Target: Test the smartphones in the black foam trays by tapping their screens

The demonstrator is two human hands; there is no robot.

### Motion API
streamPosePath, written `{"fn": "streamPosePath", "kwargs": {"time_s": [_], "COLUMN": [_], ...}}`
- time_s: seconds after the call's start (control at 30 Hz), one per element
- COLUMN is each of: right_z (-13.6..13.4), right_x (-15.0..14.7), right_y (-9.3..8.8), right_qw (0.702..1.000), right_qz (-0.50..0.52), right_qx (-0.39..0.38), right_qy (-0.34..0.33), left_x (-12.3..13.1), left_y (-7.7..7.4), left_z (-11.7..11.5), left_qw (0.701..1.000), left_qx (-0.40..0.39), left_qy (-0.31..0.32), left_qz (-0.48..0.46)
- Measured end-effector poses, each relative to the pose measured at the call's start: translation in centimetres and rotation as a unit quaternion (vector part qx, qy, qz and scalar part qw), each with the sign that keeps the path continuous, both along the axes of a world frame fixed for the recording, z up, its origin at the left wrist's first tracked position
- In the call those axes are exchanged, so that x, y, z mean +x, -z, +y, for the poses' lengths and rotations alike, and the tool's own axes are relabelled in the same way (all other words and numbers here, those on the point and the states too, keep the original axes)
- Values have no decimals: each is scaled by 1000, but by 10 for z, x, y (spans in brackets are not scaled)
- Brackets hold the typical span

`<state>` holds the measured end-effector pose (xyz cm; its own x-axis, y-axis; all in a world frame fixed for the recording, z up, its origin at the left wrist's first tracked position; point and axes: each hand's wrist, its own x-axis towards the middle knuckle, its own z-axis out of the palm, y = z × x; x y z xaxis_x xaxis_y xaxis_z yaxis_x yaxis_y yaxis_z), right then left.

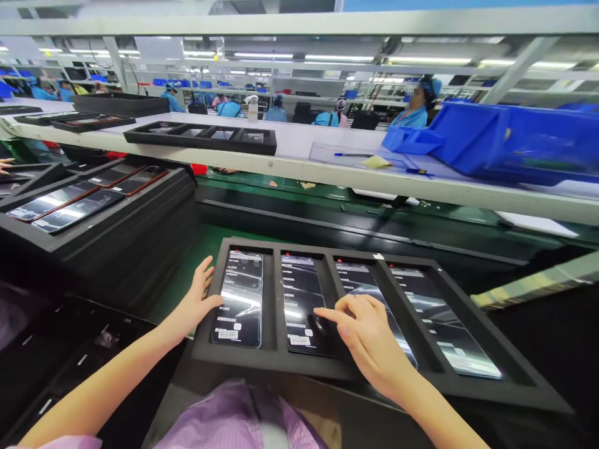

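Note:
In front of me is a black foam tray (271,358) with several smartphones lying face up in its slots, screens lit with lists of text. My left hand (200,299) rests at the tray's left edge beside the leftmost smartphone (241,293), thumb and fingers apart, holding nothing. Over the tray, my right hand (365,330) stretches its index finger to the screen of the second smartphone (299,293); its other fingers are loosely bent and empty. That hand partly covers the third smartphone (360,280). At the right lies the fourth smartphone (440,318).
To the left, a stack of black foam trays (107,224) carries more phones. A shelf (290,143) crosses ahead, bearing another phone tray (201,138), a pen (355,154) and blue bins (505,140). Co-workers in blue sit beyond; another person's hand (5,165) shows at far left.

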<state>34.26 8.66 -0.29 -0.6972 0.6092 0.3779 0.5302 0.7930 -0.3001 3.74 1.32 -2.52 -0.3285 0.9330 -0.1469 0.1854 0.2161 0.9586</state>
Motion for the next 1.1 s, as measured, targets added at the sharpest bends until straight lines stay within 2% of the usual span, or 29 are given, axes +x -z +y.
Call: {"fn": "streamPosePath", "kwargs": {"time_s": [0.17, 0.37, 0.5, 0.6, 0.67, 0.77, 0.93, 1.0, 1.1], "right_z": [0, -3, -3, 2, 6, 9, 7, 6, 4], "right_x": [1, -4, -1, 18, 35, 56, 67, 75, 98], "right_y": [-6, -6, -6, -6, -6, -6, -6, -7, -10], "right_qw": [1000, 998, 998, 990, 986, 988, 989, 985, 966], "right_qz": [-22, -50, -2, 67, 82, 49, -25, -13, 40], "right_qx": [-11, 7, 67, 120, 126, 102, 64, 81, 121], "right_qy": [-19, -29, -8, 36, 77, 108, 128, 149, 226], "left_x": [11, 9, 14, 21, 23, 21, 11, 7, 2], "left_y": [-14, -11, -15, -21, -21, -14, 9, 16, 23], "left_z": [-6, -6, -7, -9, -10, -6, 2, 4, 8], "left_qw": [998, 998, 995, 993, 992, 993, 994, 994, 995], "left_qx": [-3, 2, -5, -1, 0, 7, 32, 28, 33], "left_qy": [31, 24, -6, -31, -45, -56, -76, -80, -78], "left_qz": [-51, -55, -96, -117, -114, -102, -68, -64, -51]}}
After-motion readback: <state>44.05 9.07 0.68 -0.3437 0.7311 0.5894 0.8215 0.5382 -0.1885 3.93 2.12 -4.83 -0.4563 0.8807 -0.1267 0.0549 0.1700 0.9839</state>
